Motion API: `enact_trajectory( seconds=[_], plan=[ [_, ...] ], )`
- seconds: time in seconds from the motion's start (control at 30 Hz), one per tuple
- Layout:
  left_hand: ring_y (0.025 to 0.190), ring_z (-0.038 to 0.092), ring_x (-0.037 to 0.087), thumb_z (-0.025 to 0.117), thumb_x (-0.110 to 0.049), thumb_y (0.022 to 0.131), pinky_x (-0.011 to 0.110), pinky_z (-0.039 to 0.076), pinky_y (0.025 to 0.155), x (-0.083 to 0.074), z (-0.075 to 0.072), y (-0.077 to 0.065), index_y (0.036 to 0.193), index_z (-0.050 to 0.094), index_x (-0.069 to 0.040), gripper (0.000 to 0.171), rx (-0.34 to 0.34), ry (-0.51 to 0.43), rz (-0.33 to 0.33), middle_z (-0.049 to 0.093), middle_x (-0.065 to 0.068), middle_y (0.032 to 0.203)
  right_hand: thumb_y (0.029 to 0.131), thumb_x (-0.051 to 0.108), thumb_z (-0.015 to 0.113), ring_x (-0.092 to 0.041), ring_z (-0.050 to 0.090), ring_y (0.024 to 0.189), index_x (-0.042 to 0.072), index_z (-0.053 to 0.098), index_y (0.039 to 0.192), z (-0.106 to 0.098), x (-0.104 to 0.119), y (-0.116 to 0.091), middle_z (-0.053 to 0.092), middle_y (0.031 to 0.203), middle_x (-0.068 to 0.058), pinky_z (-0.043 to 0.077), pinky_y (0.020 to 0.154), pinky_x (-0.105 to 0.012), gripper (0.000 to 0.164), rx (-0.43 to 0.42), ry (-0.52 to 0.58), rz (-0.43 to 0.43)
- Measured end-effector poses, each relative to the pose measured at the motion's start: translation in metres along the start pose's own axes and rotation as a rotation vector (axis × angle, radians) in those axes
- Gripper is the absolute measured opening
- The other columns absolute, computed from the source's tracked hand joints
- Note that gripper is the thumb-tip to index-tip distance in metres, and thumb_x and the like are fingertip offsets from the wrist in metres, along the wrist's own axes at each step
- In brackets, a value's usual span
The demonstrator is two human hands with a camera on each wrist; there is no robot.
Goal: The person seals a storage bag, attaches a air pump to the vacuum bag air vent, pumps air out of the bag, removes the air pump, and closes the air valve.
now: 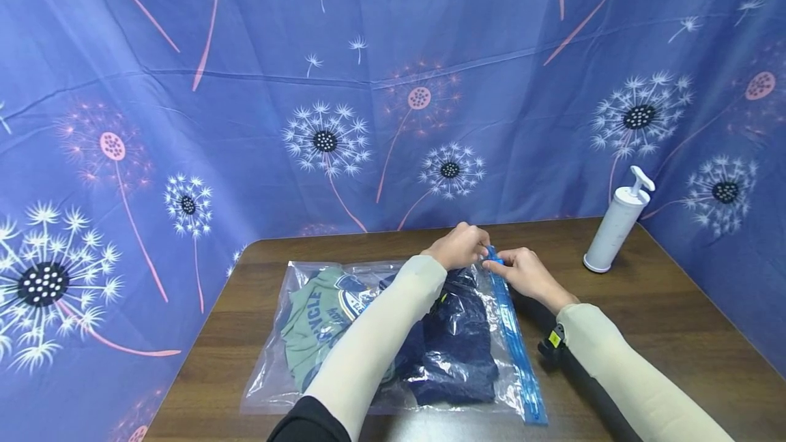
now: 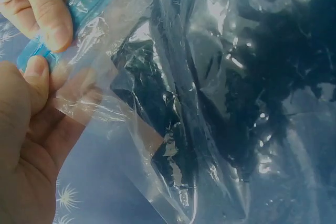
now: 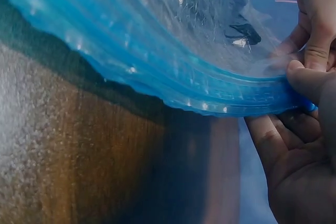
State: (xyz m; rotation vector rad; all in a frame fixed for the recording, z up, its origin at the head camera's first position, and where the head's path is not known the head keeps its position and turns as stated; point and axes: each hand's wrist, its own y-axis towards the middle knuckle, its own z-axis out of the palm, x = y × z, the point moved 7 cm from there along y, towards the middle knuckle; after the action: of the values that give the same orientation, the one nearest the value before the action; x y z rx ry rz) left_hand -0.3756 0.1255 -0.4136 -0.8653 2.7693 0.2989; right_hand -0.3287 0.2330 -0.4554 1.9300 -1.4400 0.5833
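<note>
Left sleeve (image 1: 374, 340), pale with a black upper part: slants over the bag in the head view, hiding part of its contents.

Clear plastic bag (image 1: 264, 387): lies flat on the wooden table (image 1: 694, 326), directly before the person. Inside, a green garment (image 1: 313, 333) with lettering, and to its right a dark blue garment (image 1: 457, 353).

Blue closure strip (image 1: 518, 367): along the bag's right side, from the near end to the far end. Whether it is sealed along its length, cannot tell.

Right sleeve (image 1: 620, 367): pale, to the right of the strip; a black wrist device (image 1: 555, 340) with a yellow mark at its cuff.

Right hand (image 1: 525, 275): thumb and fingers pinch the strip near its far end. Left hand (image 1: 457, 246): pinches the extreme tip, just beside. Step in hand, by judgement — working the closure at its far end. The next move seems to call for a firm left pinch while the right fingers travel nearward; creased plastic could hinder that.

Hand pump (image 1: 614, 230), white and grey: stands on the table, well right of the bag — not in the way.

Blue cloth (image 1: 522, 155), dandelion-patterned: hangs behind everything.
</note>
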Motion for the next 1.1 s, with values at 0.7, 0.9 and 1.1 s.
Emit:
enact_trajectory(
  seconds=[0.7,0.9,1.1],
  plan=[
    [0.082,0.071,0.003,0.068,-0.003,0.096,0.008,0.05,0.067,0.005,-0.009,-0.003,0.109,0.078,-0.009,0.017,-0.029,-0.021,-0.018,0.079,0.0,0.103,0.099,0.035,0.069,-0.005,0.025,0.047,0.012,0.056,0.063,0.01,-0.01,-0.02,0.031,0.052,0.01,0.027,0.046,-0.022,0.046,0.035,0.039,0.106],
    [0.079,0.069,0.002,0.069,-0.012,0.099,0.01,0.05,0.068,0.012,-0.014,-0.006,0.107,0.078,-0.012,0.013,-0.043,-0.008,-0.044,0.079,-0.001,0.103,0.099,0.036,0.07,-0.004,0.023,0.048,0.014,0.049,0.06,0.016,-0.013,-0.027,0.029,0.052,0.012,0.027,0.048,-0.022,0.049,0.042,0.046,0.103],
    [0.076,0.067,0.001,0.068,-0.009,0.099,0.012,0.05,0.065,0.019,-0.017,-0.01,0.106,0.077,-0.012,0.012,-0.058,-0.045,-0.083,0.079,-0.001,0.105,0.099,0.036,0.07,-0.005,0.023,0.049,0.015,0.047,0.059,0.022,-0.016,-0.036,0.029,0.053,0.011,0.025,0.049,-0.022,0.05,0.054,0.044,0.105]
  ],
)
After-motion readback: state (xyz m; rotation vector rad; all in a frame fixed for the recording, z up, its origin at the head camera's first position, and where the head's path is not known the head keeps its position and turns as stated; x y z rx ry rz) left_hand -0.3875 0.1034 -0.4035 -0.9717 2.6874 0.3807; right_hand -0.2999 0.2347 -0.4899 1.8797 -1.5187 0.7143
